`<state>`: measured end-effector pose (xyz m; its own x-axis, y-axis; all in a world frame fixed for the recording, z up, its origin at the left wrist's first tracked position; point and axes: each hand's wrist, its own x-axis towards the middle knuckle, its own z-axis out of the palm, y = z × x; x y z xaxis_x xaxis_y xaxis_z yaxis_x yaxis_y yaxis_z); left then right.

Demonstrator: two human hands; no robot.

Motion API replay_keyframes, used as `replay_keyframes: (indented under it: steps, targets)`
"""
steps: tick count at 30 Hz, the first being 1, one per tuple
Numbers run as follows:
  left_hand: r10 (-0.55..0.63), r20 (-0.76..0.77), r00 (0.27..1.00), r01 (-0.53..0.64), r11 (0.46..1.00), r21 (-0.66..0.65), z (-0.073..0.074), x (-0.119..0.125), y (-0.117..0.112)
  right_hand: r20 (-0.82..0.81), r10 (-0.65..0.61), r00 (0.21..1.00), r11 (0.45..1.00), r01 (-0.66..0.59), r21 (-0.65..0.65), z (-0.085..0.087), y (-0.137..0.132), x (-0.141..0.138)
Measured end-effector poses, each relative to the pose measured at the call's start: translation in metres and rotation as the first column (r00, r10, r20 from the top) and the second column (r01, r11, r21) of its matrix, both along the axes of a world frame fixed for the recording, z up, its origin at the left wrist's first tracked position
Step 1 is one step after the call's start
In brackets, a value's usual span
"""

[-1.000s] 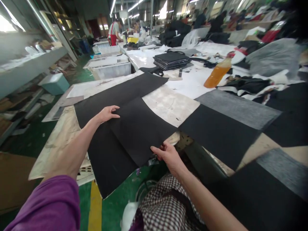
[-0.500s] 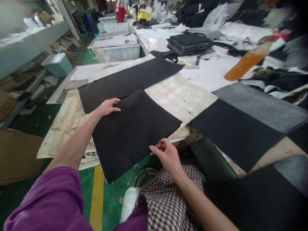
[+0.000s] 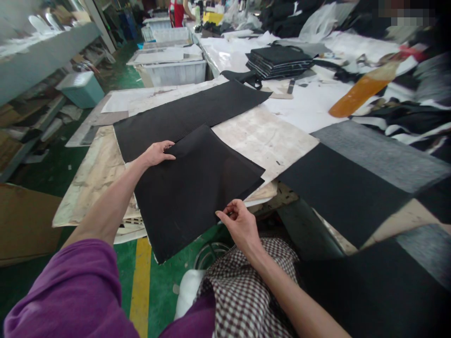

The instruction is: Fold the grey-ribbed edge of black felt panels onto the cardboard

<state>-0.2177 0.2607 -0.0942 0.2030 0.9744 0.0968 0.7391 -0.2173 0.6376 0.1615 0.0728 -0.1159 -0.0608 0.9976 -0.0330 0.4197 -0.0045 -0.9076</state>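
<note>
A black sheet (image 3: 186, 188) of fabric-like material lies partly on the table, its near part jutting over the front edge. My left hand (image 3: 158, 153) is at its upper left edge, thumb lying on top and fingers curled at the edge. With thumb and fingertips together, my right hand (image 3: 241, 223) pinches the sheet's near right edge. At the right corner a second dark edge shows just under the top one. Behind it a longer black piece (image 3: 186, 112) lies flat, partly covered by the sheet.
To the right lie another black panel (image 3: 345, 192) and a grey felt-like piece (image 3: 384, 150). Further back are a stack of black pieces (image 3: 280, 61) and a bottle of orange liquid (image 3: 362, 91). White bins (image 3: 176, 72) line the aisle; a person in red (image 3: 178, 14) stands far off.
The sheet's layers have parted slightly at the right corner, so more of the lower edge shows. My right hand has shifted a little up and left, still pinching.
</note>
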Motion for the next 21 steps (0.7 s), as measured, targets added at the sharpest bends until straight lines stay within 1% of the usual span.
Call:
replay_keyframes:
  steps: [7,16,21]
  targets:
    - [0.030,-0.003,1.000,-0.030,0.999,-0.035,0.007,0.003,-0.001,0.010,-0.006,1.000,1.000,0.006,0.005,-0.001,-0.001,-0.002]
    - [0.005,-0.021,1.000,-0.006,0.999,-0.037,0.012,0.007,-0.002,0.024,0.013,1.000,1.000,-0.013,0.001,-0.003,-0.002,-0.001]
    - [-0.011,-0.060,0.998,0.008,0.999,-0.047,0.017,0.012,-0.004,0.026,0.008,1.000,1.000,-0.008,-0.002,-0.002,-0.002,-0.001]
